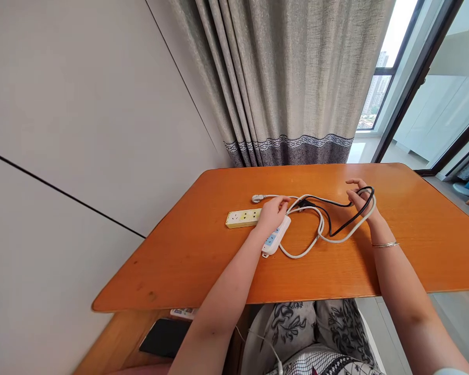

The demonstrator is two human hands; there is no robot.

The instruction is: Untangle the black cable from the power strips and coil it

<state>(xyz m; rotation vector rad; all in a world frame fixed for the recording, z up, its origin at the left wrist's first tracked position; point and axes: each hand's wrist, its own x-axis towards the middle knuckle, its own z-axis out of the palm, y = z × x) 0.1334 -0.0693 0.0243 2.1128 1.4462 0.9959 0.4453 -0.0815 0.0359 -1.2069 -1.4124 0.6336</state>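
My left hand (272, 212) lies over two power strips, its fingers bent and close together near the white cord. What is under the fingers is hidden. Beneath it, the yellowed power strip (240, 217) points left, and the white power strip with blue socket panels (274, 239) lies at a slant. My right hand (360, 197) is raised a little over the table, thumb and forefinger apart. A white cord (346, 239) and a black cord (347, 223) loop round this hand. A white plug (258, 198) and a black plug (305, 203) rest on the table.
The orange wooden table (172, 260) has rounded corners and stands against a pale wall (82, 104). A grey curtain (297, 78) hangs behind it. Below the near edge, a black flat object (166, 337) lies on a wooden surface. A thin white cable (271, 346) hangs by my lap.
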